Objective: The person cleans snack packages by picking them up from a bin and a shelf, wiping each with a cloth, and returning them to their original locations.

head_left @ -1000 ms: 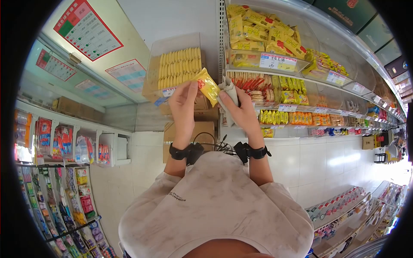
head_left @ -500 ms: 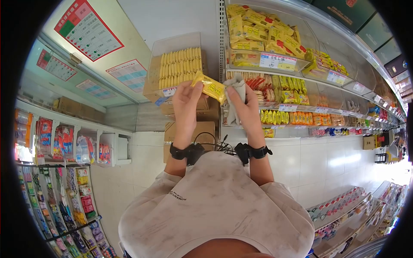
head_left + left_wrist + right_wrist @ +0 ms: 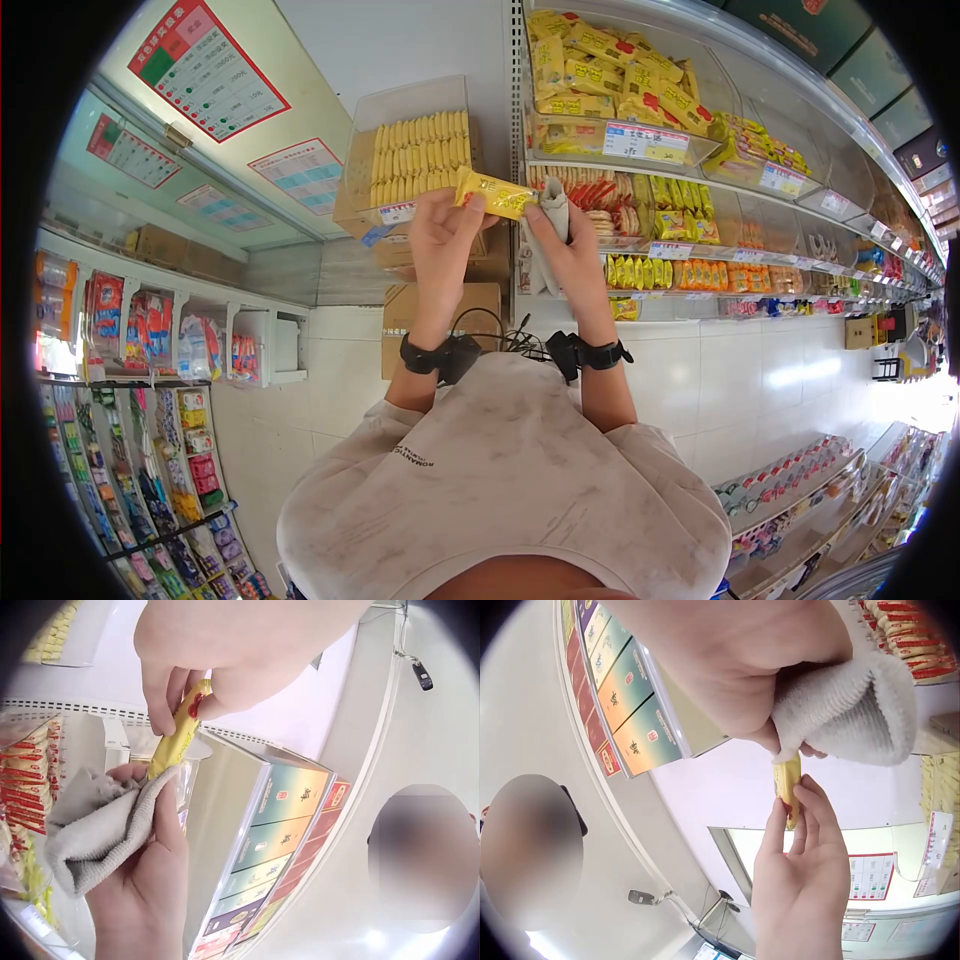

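A yellow wrapped snack packet [image 3: 503, 198] with red print lies almost level between the two hands in the head view. My left hand [image 3: 440, 238] pinches its left end between thumb and fingers. My right hand [image 3: 578, 262] grips a folded grey cloth [image 3: 548, 245], and the cloth meets the packet's right end there. From the left wrist, the packet [image 3: 177, 739] slants down into the cloth [image 3: 105, 832], whose fold covers its lower end. In the right wrist view the thumb and fingers of the left hand [image 3: 801, 881] hold the packet's free end.
Behind the hands stands a clear bin [image 3: 415, 155] of upright yellow packets on cardboard boxes [image 3: 480, 300]. Shelves to the right carry more yellow packets [image 3: 625, 75] behind price tags [image 3: 645, 143]. Hanging goods [image 3: 150, 325] line the left side. Black cables [image 3: 500, 330] hang between the wrists.
The packet has swung from a steep downward slant to nearly level, its right end rising. The left hand has shifted slightly right, and the cloth has changed its folds in the right hand.
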Action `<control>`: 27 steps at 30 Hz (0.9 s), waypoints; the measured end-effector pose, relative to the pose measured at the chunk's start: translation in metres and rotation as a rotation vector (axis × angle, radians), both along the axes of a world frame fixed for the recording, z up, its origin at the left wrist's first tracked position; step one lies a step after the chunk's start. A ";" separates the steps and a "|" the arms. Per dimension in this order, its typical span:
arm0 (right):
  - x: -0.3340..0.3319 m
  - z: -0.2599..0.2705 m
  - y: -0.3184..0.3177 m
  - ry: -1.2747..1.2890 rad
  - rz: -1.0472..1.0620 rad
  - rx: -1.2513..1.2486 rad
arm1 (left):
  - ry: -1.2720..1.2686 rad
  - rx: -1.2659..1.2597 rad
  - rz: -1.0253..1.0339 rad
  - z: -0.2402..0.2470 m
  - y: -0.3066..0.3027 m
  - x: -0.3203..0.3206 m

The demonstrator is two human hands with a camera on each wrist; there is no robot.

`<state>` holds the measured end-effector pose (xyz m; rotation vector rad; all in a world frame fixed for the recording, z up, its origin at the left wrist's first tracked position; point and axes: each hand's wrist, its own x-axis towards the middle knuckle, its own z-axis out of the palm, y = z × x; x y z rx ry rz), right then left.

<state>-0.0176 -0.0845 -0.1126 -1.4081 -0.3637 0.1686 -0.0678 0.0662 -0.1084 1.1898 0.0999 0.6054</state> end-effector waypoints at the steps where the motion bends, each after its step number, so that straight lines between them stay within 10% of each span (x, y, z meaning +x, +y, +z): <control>1: 0.000 -0.001 -0.001 -0.013 0.018 -0.010 | 0.017 0.000 -0.018 0.000 -0.001 -0.001; 15: 0.001 0.004 -0.011 0.088 -0.214 0.189 | 0.024 0.160 -0.053 0.009 -0.004 -0.009; 27: -0.006 -0.002 -0.002 0.119 -0.003 0.261 | 0.027 0.603 0.022 -0.001 -0.018 -0.009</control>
